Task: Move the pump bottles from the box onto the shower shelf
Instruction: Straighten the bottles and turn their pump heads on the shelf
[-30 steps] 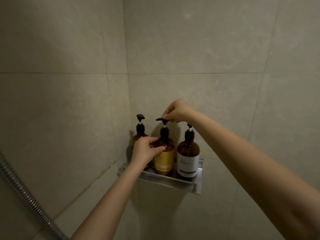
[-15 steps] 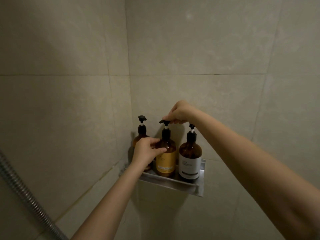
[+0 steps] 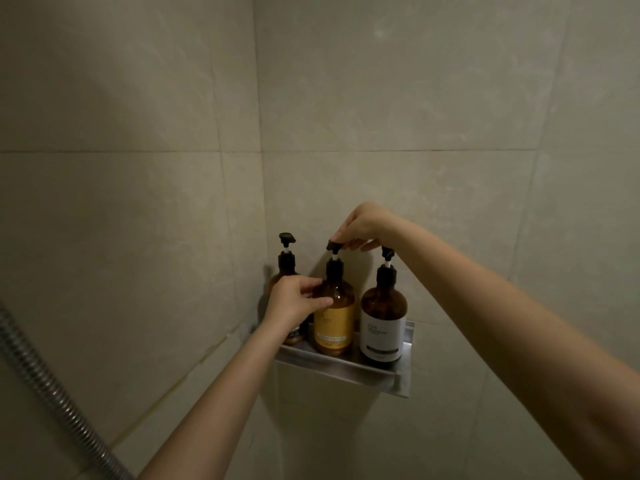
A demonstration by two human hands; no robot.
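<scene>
While three amber pump bottles stood on the steel shower shelf (image 3: 341, 368), left hand (image 3: 294, 303) gripped the yellow-labelled middle bottle (image 3: 334, 318) & right hand (image 3: 362, 226) pinched its black pump nozzle (image 3: 334, 244); best approach, imo: steady body, twist nozzle gently outward.

Three pump bottles stand in a row on the corner shower shelf (image 3: 341, 367). The middle bottle (image 3: 335, 315) sits between the left bottle (image 3: 286, 265) and the right bottle (image 3: 382, 320).

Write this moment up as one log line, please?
shelf: three pump bottles upright | left hand: gripping middle bottle | right hand: pinching its pump head | box: not in view
</scene>
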